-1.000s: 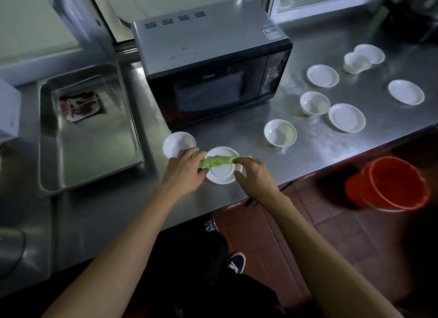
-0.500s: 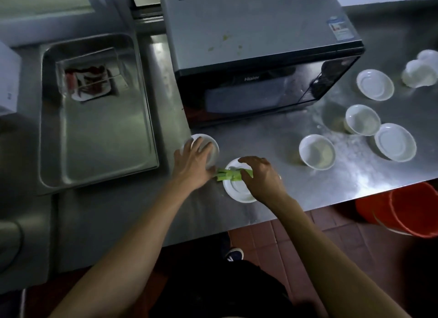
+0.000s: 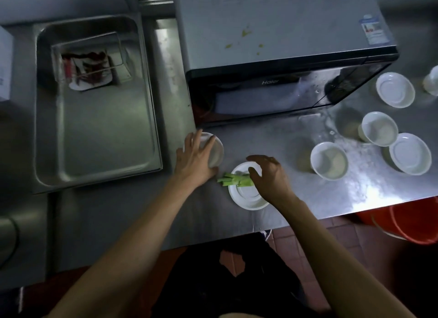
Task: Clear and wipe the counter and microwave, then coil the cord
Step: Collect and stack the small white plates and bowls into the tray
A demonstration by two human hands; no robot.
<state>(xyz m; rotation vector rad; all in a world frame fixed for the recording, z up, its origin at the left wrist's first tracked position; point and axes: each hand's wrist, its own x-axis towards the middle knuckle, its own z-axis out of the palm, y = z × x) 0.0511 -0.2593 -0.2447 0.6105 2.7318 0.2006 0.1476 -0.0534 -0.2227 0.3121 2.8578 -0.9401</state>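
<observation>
My left hand (image 3: 196, 160) lies with spread fingers on a small white bowl (image 3: 216, 149) standing on the steel counter (image 3: 272, 140) in front of the microwave (image 3: 284, 45). The microwave's grey top carries yellowish stains (image 3: 246, 33). My right hand (image 3: 271, 176) arches loosely over a white plate (image 3: 248, 196) near the counter's front edge. A green bundle (image 3: 233, 179) lies across the plate's left rim, its right end hidden under my thumb. No cord is in view.
A deep steel tray (image 3: 94, 128) with a red-and-white packet (image 3: 87, 71) sits left of the microwave. Right of my hands stand two white bowls (image 3: 329, 161) (image 3: 379, 128) and two plates (image 3: 410, 153) (image 3: 394, 90). A red bucket (image 3: 414, 223) stands on the floor below.
My left hand let go of the green bundle and moved left onto the small bowl. My right hand's fingers loosened from the bundle. The view dropped closer to the counter.
</observation>
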